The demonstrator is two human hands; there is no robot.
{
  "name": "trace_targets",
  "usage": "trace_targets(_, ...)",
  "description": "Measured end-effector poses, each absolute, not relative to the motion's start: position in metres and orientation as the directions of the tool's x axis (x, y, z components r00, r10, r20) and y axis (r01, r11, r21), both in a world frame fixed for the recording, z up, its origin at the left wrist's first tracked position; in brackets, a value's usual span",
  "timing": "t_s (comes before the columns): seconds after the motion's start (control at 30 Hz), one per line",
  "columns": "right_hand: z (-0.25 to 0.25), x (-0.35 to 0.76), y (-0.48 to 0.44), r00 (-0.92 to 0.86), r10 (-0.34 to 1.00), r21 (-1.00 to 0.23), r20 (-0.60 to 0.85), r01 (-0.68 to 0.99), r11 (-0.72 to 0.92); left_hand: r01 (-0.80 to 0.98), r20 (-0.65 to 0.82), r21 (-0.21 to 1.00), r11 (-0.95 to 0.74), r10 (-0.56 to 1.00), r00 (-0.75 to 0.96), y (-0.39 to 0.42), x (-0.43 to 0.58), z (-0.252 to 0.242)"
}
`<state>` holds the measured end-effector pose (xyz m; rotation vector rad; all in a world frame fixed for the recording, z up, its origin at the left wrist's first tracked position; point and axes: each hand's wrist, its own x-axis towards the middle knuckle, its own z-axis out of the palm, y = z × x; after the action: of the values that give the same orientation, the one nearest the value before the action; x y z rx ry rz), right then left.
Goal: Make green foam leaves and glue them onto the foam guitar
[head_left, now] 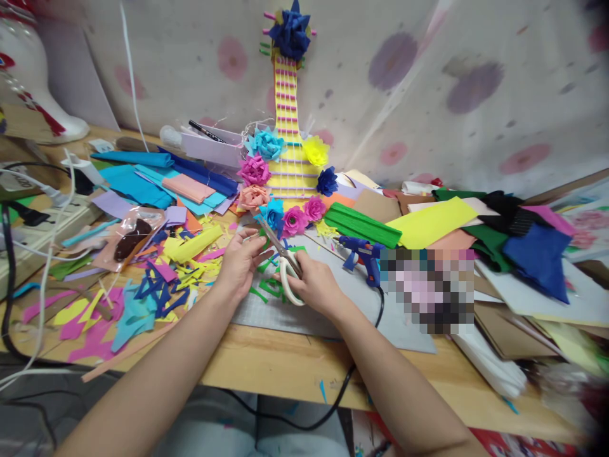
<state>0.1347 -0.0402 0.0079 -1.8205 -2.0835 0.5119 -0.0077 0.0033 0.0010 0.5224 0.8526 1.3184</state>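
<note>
My right hand grips a pair of scissors by its white handles, with the blades pointing up and left beside my left hand. My left hand has its fingers curled around a small piece of green paper, partly hidden by the fingers and blades. Under both hands, green paper scraps lie on a grey cutting mat. Just beyond stands a yellow paper guitar with strings, ringed by paper flowers such as a pink one and topped by a dark blue flower.
A blue glue gun lies right of my right hand, its black cord running over the table edge. Colourful paper scraps cover the left side. Folded green crepe paper and stacked sheets lie right. A power strip sits far left.
</note>
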Motion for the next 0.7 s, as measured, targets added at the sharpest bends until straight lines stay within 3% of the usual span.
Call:
trace_targets(0.33,0.013,0.146,-0.041,-0.167,0.986,-0.475,-0.002,0.868,0.146,-0.619,-0.239,0.762,0.188,0.971,0.000,0.004,-0.008,0.002)
trace_targets(0.53,0.020,0.160,-0.034,-0.025,0.999,-0.611,0.027,0.791,0.037,-0.563,-0.202,0.812,0.151,0.979,-0.029,0.004,-0.006,-0.002)
trace_targets(0.7,0.017,0.165,-0.029,0.040,0.995,-0.729,0.095,0.683,0.042,-0.488,-0.161,0.865,0.113,0.985,-0.057,0.006,-0.006,-0.005)
